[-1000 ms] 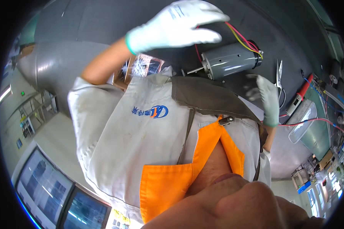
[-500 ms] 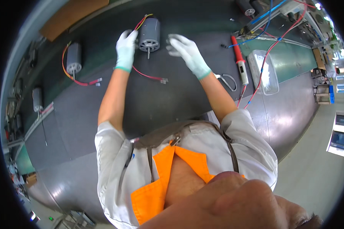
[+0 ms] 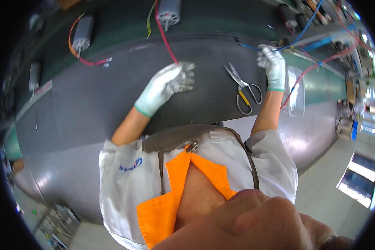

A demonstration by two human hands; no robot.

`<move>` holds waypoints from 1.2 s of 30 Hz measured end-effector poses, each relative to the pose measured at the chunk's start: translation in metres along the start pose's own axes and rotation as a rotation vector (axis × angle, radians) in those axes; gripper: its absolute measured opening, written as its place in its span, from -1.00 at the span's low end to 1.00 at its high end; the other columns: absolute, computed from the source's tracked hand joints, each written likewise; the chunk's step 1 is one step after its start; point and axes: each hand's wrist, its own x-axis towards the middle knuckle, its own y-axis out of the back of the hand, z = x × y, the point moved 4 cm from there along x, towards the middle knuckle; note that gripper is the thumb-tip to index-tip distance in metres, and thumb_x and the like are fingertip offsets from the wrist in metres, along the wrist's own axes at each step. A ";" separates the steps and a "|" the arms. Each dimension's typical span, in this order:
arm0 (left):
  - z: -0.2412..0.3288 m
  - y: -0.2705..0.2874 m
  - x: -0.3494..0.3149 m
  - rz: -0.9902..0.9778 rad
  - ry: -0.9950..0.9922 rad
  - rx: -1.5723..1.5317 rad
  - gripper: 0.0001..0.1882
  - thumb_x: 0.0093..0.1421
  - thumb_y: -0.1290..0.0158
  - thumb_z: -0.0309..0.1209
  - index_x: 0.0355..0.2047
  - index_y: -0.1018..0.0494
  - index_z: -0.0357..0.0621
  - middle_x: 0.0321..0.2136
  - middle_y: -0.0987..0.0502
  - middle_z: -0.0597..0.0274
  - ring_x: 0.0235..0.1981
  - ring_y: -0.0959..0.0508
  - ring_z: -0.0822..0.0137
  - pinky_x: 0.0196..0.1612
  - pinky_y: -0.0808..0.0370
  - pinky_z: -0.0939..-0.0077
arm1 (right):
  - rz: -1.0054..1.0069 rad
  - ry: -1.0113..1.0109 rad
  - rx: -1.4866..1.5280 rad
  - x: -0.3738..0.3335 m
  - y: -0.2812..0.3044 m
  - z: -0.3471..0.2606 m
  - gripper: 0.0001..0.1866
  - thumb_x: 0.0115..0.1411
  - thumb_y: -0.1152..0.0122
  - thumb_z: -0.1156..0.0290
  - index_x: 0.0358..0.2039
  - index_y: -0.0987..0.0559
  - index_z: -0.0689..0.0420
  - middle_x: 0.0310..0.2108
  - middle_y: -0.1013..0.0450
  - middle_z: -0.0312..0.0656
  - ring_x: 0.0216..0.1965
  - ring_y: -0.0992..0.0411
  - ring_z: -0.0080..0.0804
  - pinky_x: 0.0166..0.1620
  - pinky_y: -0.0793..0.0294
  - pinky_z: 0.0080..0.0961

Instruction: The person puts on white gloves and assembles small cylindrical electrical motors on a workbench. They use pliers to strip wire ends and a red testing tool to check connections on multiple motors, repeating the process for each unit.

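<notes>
A: In the head view, take the pair of scissors [image 3: 241, 85] as your landmark. Where does the middle motor [image 3: 169, 9] lie from your hands?

B: Beyond the scissors' tips and well to their left, past both hands, with its back end cut off by the upper edge. Its long axis runs away from you, shaft end facing you. Your left hand [image 3: 171, 83], left of the scissors, is the nearer one.

A: And what links them?

B: One red lead [image 3: 166, 41] runs fairly straight from the motor to your left hand. The fingers there are half curled and spaced; you can't tell whether they grip it.

A: My right hand [image 3: 273, 62]?

B: Beyond the scissors and to their right, fingers bent in, well apart from your left. A blue cord [image 3: 250, 46] passes at it; whether you hold anything is hidden.

A: Count the rest for me.

B: You have one pair of scissors on the counter [image 3: 204, 102], one clear tray [image 3: 301, 93] to its right, and two more grey motors far to its left: the second motor [image 3: 83, 33] and the outermost motor [image 3: 34, 77]. The dark cylinders beyond it, upper right, are too blurred to count.
</notes>
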 end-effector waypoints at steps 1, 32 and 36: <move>0.004 0.004 0.005 -0.006 -0.020 0.009 -0.54 0.43 -0.02 -0.18 0.16 -0.43 -0.28 -0.20 -0.56 0.26 -0.16 -0.60 0.35 -0.01 -0.59 0.33 | -0.102 -0.051 -0.207 -0.019 -0.042 -0.009 -0.76 0.32 -0.23 0.35 -0.16 -0.65 0.27 -0.45 -0.57 -0.17 -0.51 -0.53 -0.53 -0.44 -0.53 -0.59; 0.013 -0.032 0.007 0.307 -0.323 0.036 -0.69 0.41 -0.06 -0.25 -0.11 -0.55 -0.29 -0.46 -0.57 0.24 -0.55 -0.45 0.49 -0.48 -0.39 0.55 | -0.444 0.043 0.593 -0.116 -0.201 0.009 -0.27 0.37 -0.20 0.32 0.40 -0.12 0.38 -0.26 -0.58 -0.02 -0.43 -0.58 -0.39 -0.38 -0.57 -0.54; 0.003 -0.029 0.009 0.142 -0.248 -0.215 -0.68 0.43 -0.03 -0.25 -0.12 -0.55 -0.31 -0.44 -0.55 0.20 -0.55 -0.44 0.44 -0.48 -0.39 0.48 | -0.422 0.060 0.596 -0.112 -0.200 0.023 -0.29 0.37 -0.20 0.38 0.39 -0.13 0.39 -0.12 -0.55 -0.04 -0.41 -0.59 -0.42 -0.37 -0.60 -0.56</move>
